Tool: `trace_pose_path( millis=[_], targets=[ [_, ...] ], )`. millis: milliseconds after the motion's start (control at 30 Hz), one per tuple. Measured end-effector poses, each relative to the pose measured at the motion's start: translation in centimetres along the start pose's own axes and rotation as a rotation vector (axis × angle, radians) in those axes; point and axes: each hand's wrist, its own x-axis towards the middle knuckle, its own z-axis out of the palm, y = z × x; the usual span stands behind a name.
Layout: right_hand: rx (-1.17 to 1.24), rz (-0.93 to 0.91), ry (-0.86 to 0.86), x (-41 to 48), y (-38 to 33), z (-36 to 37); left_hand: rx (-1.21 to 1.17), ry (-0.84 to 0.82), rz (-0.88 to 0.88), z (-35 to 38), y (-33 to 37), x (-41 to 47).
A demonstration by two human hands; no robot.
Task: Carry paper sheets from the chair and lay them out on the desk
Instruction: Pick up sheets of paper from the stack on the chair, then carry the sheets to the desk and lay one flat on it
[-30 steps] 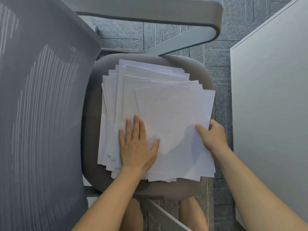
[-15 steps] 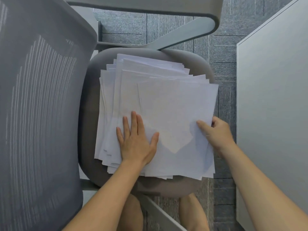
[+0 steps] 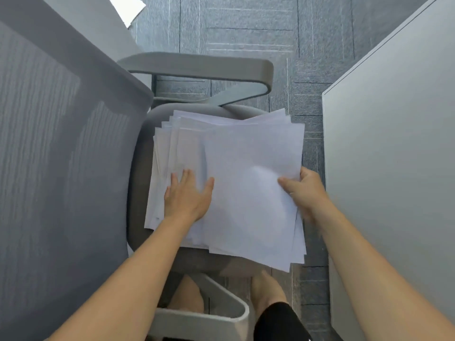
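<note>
A fanned stack of white paper sheets (image 3: pixel 248 168) lies on the grey seat (image 3: pixel 140 173) of an office chair. My right hand (image 3: pixel 304 190) grips the stack's right edge, thumb on top and fingers underneath, and that side is raised and bowed upward. My left hand (image 3: pixel 188 196) rests flat on the left part of the stack with its fingers spread. The pale grey desk (image 3: pixel 394 143) fills the right side, close to my right hand, with nothing lying on the part in view.
The mesh chair back (image 3: pixel 56 168) fills the left. One grey armrest (image 3: pixel 202 67) crosses above the seat, another (image 3: pixel 204 316) sits at the bottom by my legs. Dark carpet tiles (image 3: pixel 246 28) cover the floor. A white sheet corner (image 3: pixel 126 7) shows at top left.
The right edge of the stack has lifted and bowed in my right hand. My left hand stays flat on the stack. The camera has pulled back, so the chair looks smaller.
</note>
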Motion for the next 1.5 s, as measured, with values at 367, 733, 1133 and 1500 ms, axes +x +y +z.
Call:
trace_pose_path(
  millis=[367,733,1133,1500],
  targets=[
    [0.108,-0.262,-0.339,-18.0,-18.8,-8.8,-1.186,-0.175,0.129,-19.1,10.5,-19.1],
    [0.073,-0.601,-0.134,-32.9,-20.5,-9.1,-1.086,0.097,0.417,-23.0,9.4,-30.7],
    [0.110,-0.621,0.103,-41.2,-20.8,-16.1,-0.872,0.133,0.729,-23.6,16.6,-36.9],
    [0.160,-0.680,0.264,-36.3,-23.6,-30.3,-0.713,0.013,0.805,-21.0,35.0,-35.2]
  ],
)
